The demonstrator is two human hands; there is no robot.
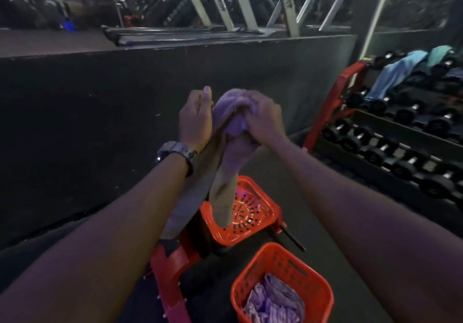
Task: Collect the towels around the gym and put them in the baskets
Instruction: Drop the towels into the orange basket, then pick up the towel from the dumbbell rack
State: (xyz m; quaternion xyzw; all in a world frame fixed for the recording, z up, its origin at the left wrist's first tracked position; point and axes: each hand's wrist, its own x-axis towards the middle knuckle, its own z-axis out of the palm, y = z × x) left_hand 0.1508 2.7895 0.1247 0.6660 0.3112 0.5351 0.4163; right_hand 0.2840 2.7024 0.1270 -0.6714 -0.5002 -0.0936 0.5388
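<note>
I hold a pale lilac towel (226,162) up in front of me with both hands. My right hand (263,118) bunches its top into a wad. My left hand (195,119), with a watch on the wrist, grips its left edge. The towel's lower end hangs down into an orange basket (265,218) with a perforated floor, which holds nothing else. A second orange basket (313,282), nearer to me, holds a crumpled purple striped towel (273,302). Two blue towels (398,71) lie draped over the dumbbells on the rack at the right.
A red-framed dumbbell rack (333,102) with several black dumbbells fills the right side. A red frame (170,280) lies on the dark floor beside the baskets. A low dark wall (150,77) runs across ahead, with gym machines behind it.
</note>
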